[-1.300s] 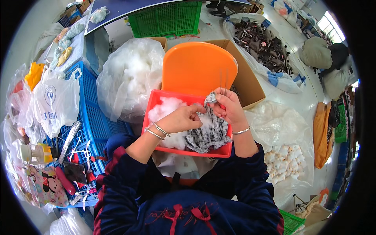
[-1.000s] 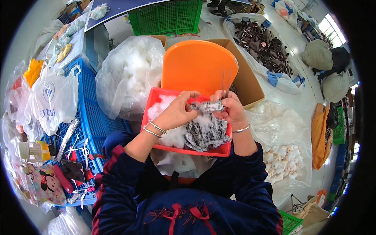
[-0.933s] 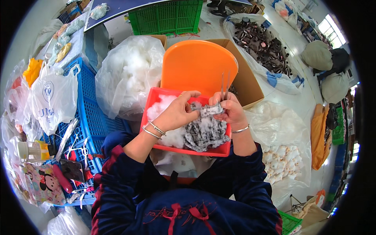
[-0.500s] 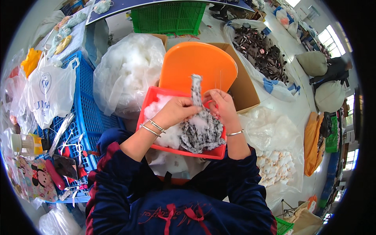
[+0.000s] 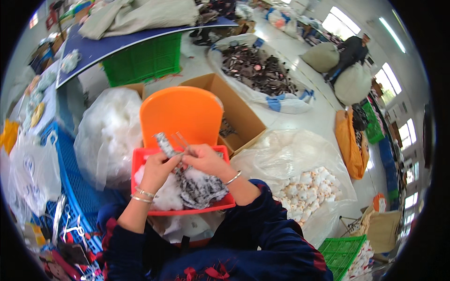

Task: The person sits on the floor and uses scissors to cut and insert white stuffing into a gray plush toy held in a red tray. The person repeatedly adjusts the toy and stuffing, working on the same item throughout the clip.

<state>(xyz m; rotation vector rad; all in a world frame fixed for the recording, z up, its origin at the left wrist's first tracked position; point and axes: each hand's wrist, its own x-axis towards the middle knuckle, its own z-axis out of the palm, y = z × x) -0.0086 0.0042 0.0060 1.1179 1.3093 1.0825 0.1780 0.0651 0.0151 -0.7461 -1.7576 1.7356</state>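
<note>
My left hand (image 5: 158, 172) pinches a narrow tube of black-and-white fuzzy fabric (image 5: 164, 144), which sticks up past the fingertips. Close against it, my right hand (image 5: 206, 160) has its fingers curled around a thin, two-pronged metal tool (image 5: 179, 139) with its prongs pointing up; its exact kind is unclear. Both hands meet above a red plastic bin (image 5: 221, 205). White fibre stuffing (image 5: 165, 195) fills the bin's left side, and more of the fuzzy fabric (image 5: 202, 191) lies on its right.
An orange chair back (image 5: 182, 112) rises behind the bin, beside an open cardboard box (image 5: 243, 114). Bagged stuffing (image 5: 110, 133) and a blue crate (image 5: 77, 180) stand left. On the right are small white pieces on plastic (image 5: 309, 189). A person (image 5: 349, 55) is far off among sacks.
My view has swung to the right, shifting the scene leftward. My hands have come together; the fabric tube now leans left, and the metal prongs sit closer to it.
</note>
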